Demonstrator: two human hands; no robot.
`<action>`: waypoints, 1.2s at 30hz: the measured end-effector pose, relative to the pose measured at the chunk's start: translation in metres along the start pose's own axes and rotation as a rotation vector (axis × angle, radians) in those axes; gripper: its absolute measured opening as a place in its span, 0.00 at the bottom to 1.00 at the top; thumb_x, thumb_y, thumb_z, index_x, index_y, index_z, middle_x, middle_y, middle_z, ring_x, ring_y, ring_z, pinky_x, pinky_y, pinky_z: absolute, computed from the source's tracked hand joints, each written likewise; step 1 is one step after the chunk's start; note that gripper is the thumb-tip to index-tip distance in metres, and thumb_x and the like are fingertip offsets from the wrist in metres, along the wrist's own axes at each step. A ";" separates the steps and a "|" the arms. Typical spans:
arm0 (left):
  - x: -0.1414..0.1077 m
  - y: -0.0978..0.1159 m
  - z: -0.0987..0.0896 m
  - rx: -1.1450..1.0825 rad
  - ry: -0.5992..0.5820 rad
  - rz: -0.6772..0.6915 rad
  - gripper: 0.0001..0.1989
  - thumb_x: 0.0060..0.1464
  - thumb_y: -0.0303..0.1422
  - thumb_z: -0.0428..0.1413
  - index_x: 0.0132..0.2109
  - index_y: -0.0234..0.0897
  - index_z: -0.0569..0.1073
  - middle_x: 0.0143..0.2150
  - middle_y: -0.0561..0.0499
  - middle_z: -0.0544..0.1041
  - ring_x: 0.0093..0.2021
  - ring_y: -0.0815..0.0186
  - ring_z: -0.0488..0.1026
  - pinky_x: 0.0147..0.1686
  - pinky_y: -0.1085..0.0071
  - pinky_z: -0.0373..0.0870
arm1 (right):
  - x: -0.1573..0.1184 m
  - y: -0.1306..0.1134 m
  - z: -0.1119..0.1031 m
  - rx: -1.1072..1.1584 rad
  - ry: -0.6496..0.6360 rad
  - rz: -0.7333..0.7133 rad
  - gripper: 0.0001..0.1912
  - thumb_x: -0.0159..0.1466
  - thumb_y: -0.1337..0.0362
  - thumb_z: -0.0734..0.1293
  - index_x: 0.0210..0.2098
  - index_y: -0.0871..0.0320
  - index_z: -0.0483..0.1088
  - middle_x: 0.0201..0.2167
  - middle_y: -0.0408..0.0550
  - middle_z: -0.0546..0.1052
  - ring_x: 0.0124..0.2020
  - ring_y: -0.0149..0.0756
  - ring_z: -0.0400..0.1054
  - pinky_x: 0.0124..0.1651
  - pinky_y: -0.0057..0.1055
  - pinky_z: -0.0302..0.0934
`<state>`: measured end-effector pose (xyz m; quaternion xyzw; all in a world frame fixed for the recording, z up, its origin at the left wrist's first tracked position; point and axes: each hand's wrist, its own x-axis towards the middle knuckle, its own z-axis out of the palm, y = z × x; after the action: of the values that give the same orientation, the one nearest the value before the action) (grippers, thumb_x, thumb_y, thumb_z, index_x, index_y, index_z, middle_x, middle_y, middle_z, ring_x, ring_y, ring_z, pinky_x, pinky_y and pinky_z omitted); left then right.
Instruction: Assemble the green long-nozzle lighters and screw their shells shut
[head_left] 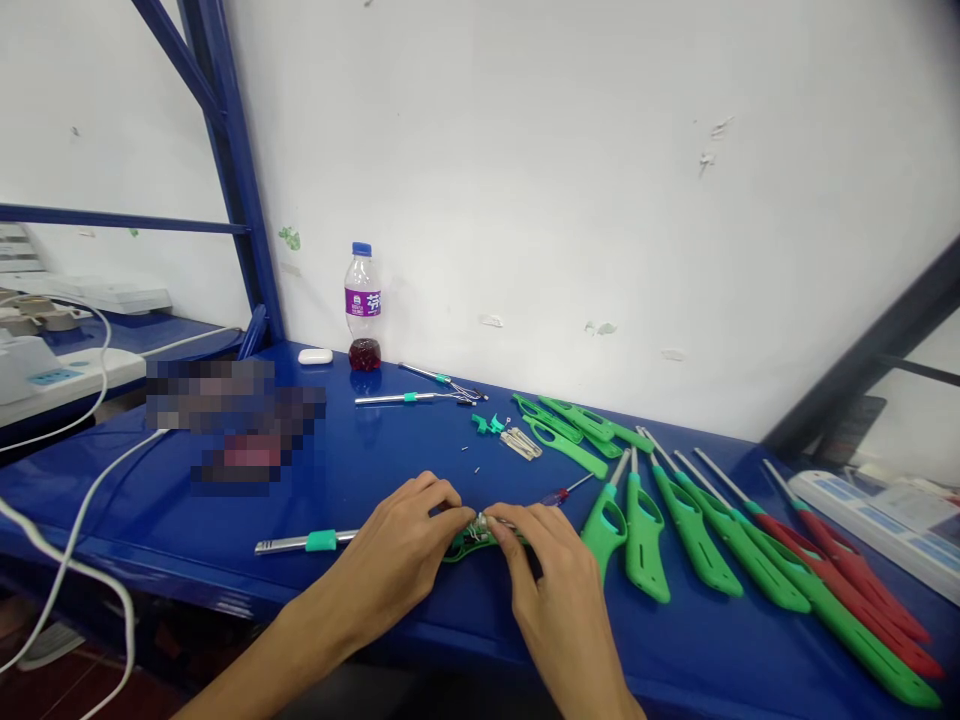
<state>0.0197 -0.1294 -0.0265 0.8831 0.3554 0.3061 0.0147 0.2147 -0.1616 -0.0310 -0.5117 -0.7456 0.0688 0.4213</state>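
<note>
Near the front edge of the blue surface [390, 470], we saw only slivers of a green casing [466, 550], the left hand [409, 540] and right hand [551, 560] covering the rest. Toward the left edge, we could not name what lay under a pixelated patch [234, 425], nor two tiny bits [477, 470] mid-surface. By the right edge, our view cut off a power strip [885, 538].

One open green lighter [471, 549], five whole green lighters [637, 548], two red lighters [879, 592], one screwdriver [556, 497], one bottle [363, 305]
</note>
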 end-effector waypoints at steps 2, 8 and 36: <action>0.000 -0.001 0.000 -0.003 0.013 0.023 0.17 0.67 0.17 0.48 0.50 0.37 0.77 0.43 0.46 0.76 0.41 0.59 0.69 0.40 0.65 0.69 | 0.000 -0.001 0.000 0.000 -0.003 -0.007 0.11 0.75 0.66 0.61 0.45 0.50 0.77 0.40 0.46 0.81 0.42 0.45 0.72 0.50 0.41 0.63; -0.001 -0.003 0.001 0.013 0.021 0.043 0.15 0.68 0.18 0.49 0.49 0.37 0.77 0.43 0.48 0.76 0.41 0.59 0.68 0.41 0.63 0.66 | 0.002 -0.002 -0.003 0.029 -0.025 -0.012 0.11 0.75 0.67 0.62 0.45 0.50 0.77 0.40 0.44 0.81 0.43 0.44 0.73 0.48 0.40 0.63; 0.002 0.000 0.002 -0.065 0.130 -0.046 0.10 0.71 0.24 0.52 0.49 0.39 0.77 0.41 0.51 0.78 0.40 0.61 0.69 0.41 0.62 0.60 | 0.000 0.000 -0.002 0.107 0.081 0.023 0.10 0.74 0.65 0.64 0.45 0.49 0.79 0.43 0.42 0.83 0.44 0.41 0.75 0.50 0.37 0.65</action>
<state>0.0215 -0.1278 -0.0268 0.8519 0.3658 0.3739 0.0272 0.2165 -0.1624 -0.0301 -0.4995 -0.7173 0.0927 0.4769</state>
